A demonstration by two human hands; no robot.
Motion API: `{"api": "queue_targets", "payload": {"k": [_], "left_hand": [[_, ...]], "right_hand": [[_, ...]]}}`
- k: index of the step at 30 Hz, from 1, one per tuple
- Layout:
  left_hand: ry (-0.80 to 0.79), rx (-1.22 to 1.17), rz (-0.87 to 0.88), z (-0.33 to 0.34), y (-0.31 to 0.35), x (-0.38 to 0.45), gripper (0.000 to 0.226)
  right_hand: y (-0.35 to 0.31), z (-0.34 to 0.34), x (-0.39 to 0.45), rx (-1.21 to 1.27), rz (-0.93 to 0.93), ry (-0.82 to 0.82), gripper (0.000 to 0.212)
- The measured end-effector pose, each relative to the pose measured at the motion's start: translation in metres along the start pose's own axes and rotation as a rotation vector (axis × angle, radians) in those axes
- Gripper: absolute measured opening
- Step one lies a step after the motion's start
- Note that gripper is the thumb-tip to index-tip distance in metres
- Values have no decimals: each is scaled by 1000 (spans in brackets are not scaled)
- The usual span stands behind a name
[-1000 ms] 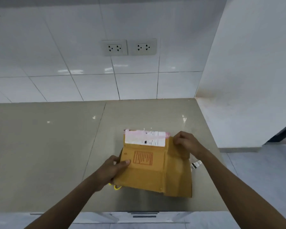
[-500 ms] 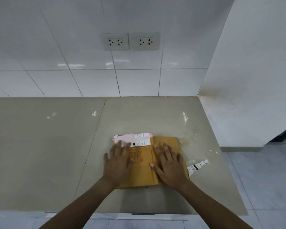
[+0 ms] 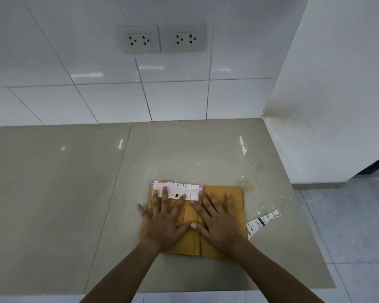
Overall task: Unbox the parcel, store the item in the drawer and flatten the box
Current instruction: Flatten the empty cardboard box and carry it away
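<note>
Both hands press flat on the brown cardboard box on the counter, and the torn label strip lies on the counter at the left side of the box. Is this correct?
Not quite. The head view shows the torn label strip on the counter at the right side of the brown cardboard box, not the left. The rest holds: the left hand and right hand press flat on the box.

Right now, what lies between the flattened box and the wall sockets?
In the head view, only bare countertop and white wall tiles separate the box from the sockets.
</note>
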State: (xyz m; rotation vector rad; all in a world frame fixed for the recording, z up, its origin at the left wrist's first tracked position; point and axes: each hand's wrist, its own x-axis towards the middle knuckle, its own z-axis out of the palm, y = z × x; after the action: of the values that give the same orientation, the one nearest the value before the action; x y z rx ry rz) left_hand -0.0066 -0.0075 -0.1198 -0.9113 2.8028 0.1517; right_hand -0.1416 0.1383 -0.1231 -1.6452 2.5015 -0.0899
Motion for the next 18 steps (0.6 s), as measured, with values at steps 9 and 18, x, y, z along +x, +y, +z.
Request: {"api": "queue_targets", "payload": {"k": [9, 18], "left_hand": [[135, -27, 20, 20, -2, 7, 81], [145, -51, 2, 8, -6, 4, 70]], "right_hand": [[2, 5, 1, 32, 1, 38, 66], [4, -3, 7, 67, 21, -13, 63]]}}
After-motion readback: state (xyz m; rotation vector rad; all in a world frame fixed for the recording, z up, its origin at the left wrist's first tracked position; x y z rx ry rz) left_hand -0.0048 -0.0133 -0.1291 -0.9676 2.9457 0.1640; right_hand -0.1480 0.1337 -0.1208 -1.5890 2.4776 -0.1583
